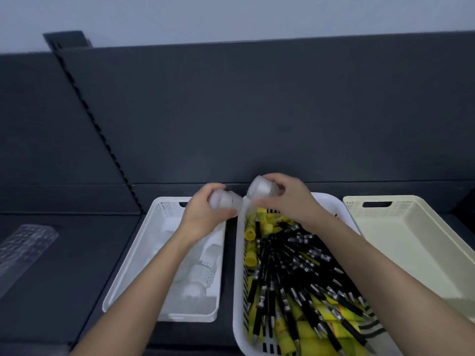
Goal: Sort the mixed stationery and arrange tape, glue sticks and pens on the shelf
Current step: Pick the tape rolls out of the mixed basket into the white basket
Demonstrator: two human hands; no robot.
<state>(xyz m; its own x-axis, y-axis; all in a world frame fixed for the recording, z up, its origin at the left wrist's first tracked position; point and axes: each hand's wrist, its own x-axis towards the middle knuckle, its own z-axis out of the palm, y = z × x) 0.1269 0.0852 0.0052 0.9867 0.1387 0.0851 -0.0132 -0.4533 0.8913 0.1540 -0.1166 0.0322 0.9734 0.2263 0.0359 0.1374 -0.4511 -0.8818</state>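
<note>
My left hand (203, 214) grips a whitish tape roll (226, 200) above the far end of the left white tray (133, 255). My right hand (288, 199) grips a second whitish tape roll (261, 189) above the far end of the middle white basket (237, 291). The two rolls are close together, apart by a small gap. Several more tape rolls (198, 276) lie in the left tray. The middle basket holds several black pens (295, 265) mixed with yellow glue sticks (250, 235).
A cream tray (424, 227) stands at the right with nothing visible in it. A clear plastic holder (23, 247) lies on the dark shelf at the left. The dark shelf back panel (257, 111) rises behind the trays.
</note>
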